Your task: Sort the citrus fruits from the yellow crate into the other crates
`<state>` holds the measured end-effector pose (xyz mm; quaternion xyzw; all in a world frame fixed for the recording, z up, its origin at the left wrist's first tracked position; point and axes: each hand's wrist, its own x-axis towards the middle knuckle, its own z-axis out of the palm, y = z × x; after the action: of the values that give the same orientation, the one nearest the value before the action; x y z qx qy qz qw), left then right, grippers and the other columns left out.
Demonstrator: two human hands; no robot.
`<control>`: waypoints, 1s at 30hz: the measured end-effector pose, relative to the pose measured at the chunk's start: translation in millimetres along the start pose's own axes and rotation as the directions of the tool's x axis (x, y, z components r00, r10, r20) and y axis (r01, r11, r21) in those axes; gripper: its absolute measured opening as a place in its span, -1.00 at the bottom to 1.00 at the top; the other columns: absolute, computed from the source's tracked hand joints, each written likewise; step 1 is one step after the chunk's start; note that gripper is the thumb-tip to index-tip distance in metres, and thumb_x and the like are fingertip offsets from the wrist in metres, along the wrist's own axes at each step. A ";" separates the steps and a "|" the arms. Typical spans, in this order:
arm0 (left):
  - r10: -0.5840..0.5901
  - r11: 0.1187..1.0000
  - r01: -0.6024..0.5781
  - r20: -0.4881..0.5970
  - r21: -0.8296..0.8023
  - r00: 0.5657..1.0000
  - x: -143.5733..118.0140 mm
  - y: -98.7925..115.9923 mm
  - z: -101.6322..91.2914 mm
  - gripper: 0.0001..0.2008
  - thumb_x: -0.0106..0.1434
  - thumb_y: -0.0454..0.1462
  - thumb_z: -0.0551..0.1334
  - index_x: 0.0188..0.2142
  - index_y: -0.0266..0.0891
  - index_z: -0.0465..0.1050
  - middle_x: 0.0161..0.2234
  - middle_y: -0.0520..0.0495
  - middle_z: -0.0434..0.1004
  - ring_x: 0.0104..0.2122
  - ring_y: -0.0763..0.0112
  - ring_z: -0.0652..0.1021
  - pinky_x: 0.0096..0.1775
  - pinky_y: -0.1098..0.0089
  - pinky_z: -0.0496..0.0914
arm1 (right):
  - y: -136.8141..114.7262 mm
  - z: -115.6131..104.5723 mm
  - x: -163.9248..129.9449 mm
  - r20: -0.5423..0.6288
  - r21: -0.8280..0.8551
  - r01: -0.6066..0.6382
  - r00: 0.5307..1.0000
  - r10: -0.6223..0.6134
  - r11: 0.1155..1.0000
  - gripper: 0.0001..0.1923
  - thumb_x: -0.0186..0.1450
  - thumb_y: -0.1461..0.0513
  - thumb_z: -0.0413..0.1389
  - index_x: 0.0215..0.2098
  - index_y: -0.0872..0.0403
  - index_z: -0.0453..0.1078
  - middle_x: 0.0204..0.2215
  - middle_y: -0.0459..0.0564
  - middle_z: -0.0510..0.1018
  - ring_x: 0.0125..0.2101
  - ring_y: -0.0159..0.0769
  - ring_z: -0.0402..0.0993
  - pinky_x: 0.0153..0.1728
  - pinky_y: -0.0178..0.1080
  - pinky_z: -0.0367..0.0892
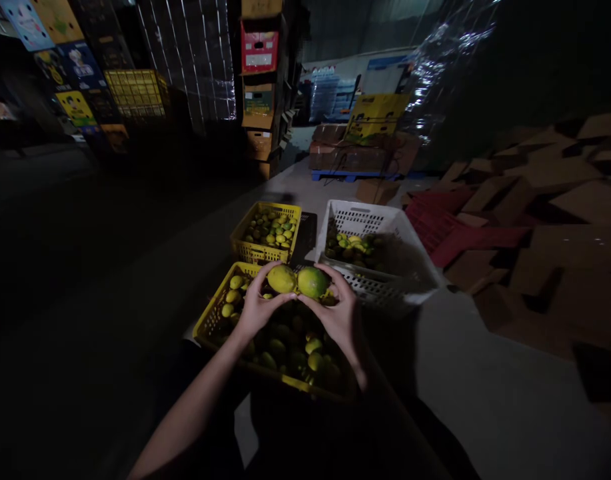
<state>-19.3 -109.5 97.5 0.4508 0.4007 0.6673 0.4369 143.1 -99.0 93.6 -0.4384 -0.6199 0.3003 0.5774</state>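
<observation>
Side by side above the near yellow crate (205, 320), each of my hands grips one fruit. My left hand (258, 305) is closed around a yellow lemon (282, 279). Thumb and fingers of my right hand (341, 312) curl round a greener lemon (312, 283). The two fruits are close together, about level. Below them the near crate holds many more lemons (280, 333), yellow and green, partly hidden by my hands and in shadow. Beyond it stands a smaller-looking yellow crate (260, 253) filled with lemons, and to the right a white crate (410, 267) with some lemons at its bottom.
Flattened cardboard boxes (560, 267) and a red crate (438, 223) are heaped at the right. Stacked cartons (259, 100) rise behind the crates. A blue pallet (345, 176) carries boxes at the back. Dark floor lies to the left, with more cartons (80, 67) behind.
</observation>
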 end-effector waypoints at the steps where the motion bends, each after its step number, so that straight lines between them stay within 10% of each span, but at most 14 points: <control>1: 0.007 1.000 -0.007 0.002 0.007 1.000 1.2 -0.1 -0.7 -0.44 -0.20 -0.40 0.53 -0.14 -0.17 0.56 -0.02 -0.07 0.54 0.02 0.23 0.49 0.06 0.39 0.33 | -0.3 -0.1 0.4 -0.004 0.004 -0.001 1.000 0.001 1.000 -0.39 0.01 0.11 0.36 0.02 -0.04 0.37 0.00 0.08 0.54 0.01 -0.02 0.47 0.03 -0.02 0.39; 6: -0.145 0.989 0.145 0.016 0.027 0.989 5.0 -4.8 -6.3 -0.68 -0.05 -0.12 0.49 -0.35 -0.25 0.57 -0.36 -0.05 0.58 -0.28 0.31 0.55 -0.24 0.44 0.43 | -0.9 -1.7 1.2 0.131 0.146 -0.243 0.966 0.225 0.959 -0.40 -0.02 0.01 0.38 -0.09 -0.03 0.30 -0.25 -0.01 0.61 -0.25 -0.14 0.57 -0.22 -0.14 0.47; 10: -0.336 0.940 0.341 0.129 -0.019 0.933 2.3 -13.7 -5.4 -0.41 0.21 0.20 0.15 -0.32 -0.32 0.56 -0.54 -0.12 0.55 -0.57 0.38 0.49 -0.53 0.43 0.33 | 2.9 -0.3 1.7 0.306 0.273 -0.467 0.871 0.385 0.841 -0.50 0.09 -0.16 0.24 -0.23 -0.01 0.35 -0.43 -0.05 0.58 -0.55 -0.25 0.48 -0.58 -0.23 0.33; 19: -0.499 0.851 0.518 0.174 -0.085 0.849 0.5 -27.1 -3.0 -0.35 0.23 0.24 0.05 -0.38 -0.31 0.52 -0.74 -0.01 0.36 -0.74 0.52 0.31 -0.64 0.49 0.17 | 4.4 1.2 6.5 0.469 0.219 -0.714 0.675 0.570 0.665 -0.50 0.19 -0.24 0.07 -0.38 0.00 0.44 -0.70 -0.07 0.47 -0.69 -0.27 0.37 -0.66 -0.20 0.27; 30: -0.077 0.995 0.076 -0.017 -0.069 0.997 -1.1 -14.7 -0.4 -0.59 -0.06 -0.31 0.50 -0.23 -0.13 0.41 -0.33 0.07 0.53 -0.29 0.47 0.52 -0.16 0.49 0.39 | 4.9 -10.5 5.5 -0.049 -0.043 -0.259 0.965 0.257 0.965 -0.36 -0.10 -0.02 0.42 -0.15 -0.04 0.27 -0.26 0.06 0.65 -0.22 -0.02 0.61 -0.19 -0.05 0.49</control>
<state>-16.2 -106.2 83.4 0.4133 0.3988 0.6678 0.4735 154.7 -93.4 93.4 -0.5356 -0.5523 0.3480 0.5357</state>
